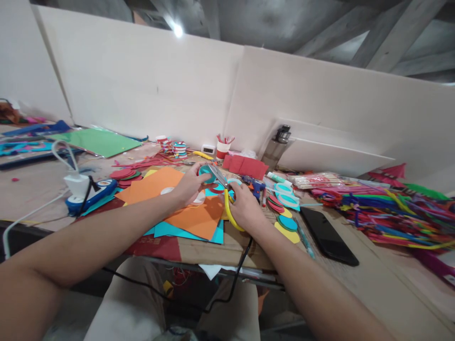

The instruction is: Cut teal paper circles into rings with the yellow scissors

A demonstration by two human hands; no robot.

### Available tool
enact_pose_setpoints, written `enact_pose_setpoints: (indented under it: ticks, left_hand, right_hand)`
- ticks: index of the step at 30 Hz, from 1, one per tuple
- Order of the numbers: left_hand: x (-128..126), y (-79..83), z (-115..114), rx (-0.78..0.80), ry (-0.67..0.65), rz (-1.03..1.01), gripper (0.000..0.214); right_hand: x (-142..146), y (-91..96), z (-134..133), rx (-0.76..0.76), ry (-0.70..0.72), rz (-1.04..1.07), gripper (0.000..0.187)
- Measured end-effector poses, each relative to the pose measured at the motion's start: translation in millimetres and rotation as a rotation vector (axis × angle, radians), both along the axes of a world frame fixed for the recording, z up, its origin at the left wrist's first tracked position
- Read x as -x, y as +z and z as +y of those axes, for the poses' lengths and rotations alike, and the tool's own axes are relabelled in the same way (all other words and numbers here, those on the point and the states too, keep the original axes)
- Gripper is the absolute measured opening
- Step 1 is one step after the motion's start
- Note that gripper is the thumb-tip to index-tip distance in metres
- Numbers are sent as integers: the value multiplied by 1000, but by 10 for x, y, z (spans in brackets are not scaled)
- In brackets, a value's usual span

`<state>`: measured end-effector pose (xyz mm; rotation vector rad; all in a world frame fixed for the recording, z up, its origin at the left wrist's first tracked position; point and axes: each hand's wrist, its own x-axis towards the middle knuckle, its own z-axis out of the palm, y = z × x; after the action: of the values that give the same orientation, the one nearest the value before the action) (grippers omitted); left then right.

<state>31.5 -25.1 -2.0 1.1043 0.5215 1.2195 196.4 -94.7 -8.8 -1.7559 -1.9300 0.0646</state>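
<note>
My left hand (191, 185) pinches a teal paper piece (205, 171), round in outline, above the orange sheets. In my right hand (246, 206) is a pair of scissors (229, 215) with yellow handles, my fingers wrapped around the grips. The metal blades point up and left and meet the teal piece at its right edge; whether they are cutting into it I cannot tell. Orange sheets (167, 176) lie beneath my left hand, over teal sheets (192, 232). Several cut red circles and rings lie around the scissors, partly hidden by my hands.
A black phone (329, 235) lies right of my right forearm. Bundled pipe cleaners (384, 208) spread farther right. A blue power strip (83, 196) with a white plug stands left. Behind are a red-and-white cup (223, 150) and a dark bottle (277, 148). A black cable (243, 258) hangs over the table edge.
</note>
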Motion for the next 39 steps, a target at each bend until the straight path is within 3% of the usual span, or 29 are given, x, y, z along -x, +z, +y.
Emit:
enact_pose_setpoints:
  ticks: [11, 26, 39]
  left_hand:
    - [-1, -6, 1, 0, -26, -72, 32]
    - [17, -39, 69, 27, -62, -65, 21]
    - [54, 36, 138, 184, -18, -141, 13]
  right_hand:
    - [24, 60, -34, 81, -75, -82, 34]
    - [-24, 80, 6, 99, -51, -145, 32]
    - [-49, 115, 6, 84, -62, -253, 32]
